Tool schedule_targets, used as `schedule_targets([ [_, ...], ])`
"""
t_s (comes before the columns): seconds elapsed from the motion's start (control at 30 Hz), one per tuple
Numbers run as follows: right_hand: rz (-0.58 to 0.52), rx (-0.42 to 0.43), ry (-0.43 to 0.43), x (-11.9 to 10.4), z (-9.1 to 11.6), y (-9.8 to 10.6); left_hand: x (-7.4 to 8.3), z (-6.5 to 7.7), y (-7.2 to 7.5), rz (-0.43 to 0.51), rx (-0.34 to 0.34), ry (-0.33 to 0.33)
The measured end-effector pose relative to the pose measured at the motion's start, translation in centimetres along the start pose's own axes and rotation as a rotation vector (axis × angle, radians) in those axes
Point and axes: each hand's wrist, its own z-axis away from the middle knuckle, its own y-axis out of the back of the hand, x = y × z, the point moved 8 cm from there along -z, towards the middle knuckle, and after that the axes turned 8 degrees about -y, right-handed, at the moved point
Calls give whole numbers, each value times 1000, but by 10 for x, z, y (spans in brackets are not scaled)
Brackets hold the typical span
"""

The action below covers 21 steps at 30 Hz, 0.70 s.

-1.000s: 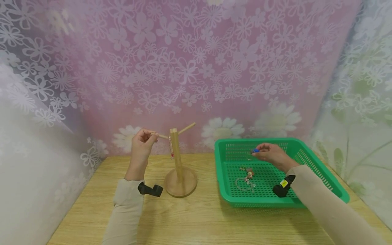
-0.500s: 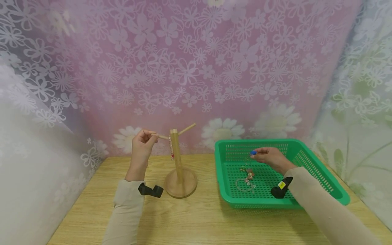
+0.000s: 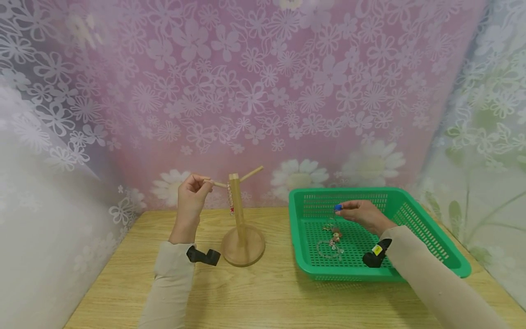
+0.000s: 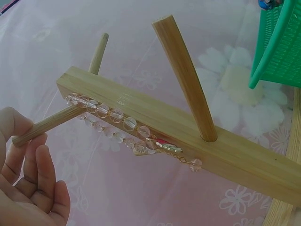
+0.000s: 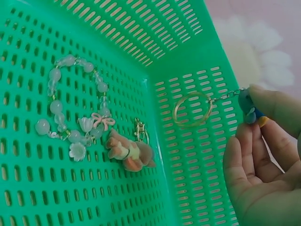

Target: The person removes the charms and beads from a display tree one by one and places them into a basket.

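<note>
My left hand point(image 3: 191, 201) pinches the end of a peg point(image 4: 49, 123) on a wooden stand point(image 3: 237, 201). A clear pinkish bead bracelet point(image 4: 110, 113) with a red and metal charm hangs on that peg, close against the post. Over the green basket point(image 3: 302, 265), my right hand point(image 3: 365, 214) pinches a keychain point(image 5: 249, 106) by its small blue figure. Its chain and gold ring point(image 5: 193, 109) hang free above the basket floor. Below lie a pale bead bracelet point(image 5: 55, 107) with flower and bow charms and a brown plush keychain point(image 5: 128, 153) with a gold clasp.
The stand's round base point(image 3: 243, 246) rests on the wooden table point(image 3: 267, 301) left of the basket. Other pegs point(image 4: 186, 75) stick out of the post. A flowered cloth point(image 3: 246, 91) rises behind the table.
My right hand has moved slightly left and down with the blue keychain, which now hangs a little lower over the basket. The left hand stays on the peg.
</note>
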Motion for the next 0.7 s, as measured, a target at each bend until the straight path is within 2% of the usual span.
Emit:
schedule_targets([
  [0.4, -66, -28, 7, 0, 4, 2, 3, 2, -1, -1, 11, -26],
  [0.7, -145, -33, 32, -18, 13, 11, 5, 6, 2, 19, 63, -32],
])
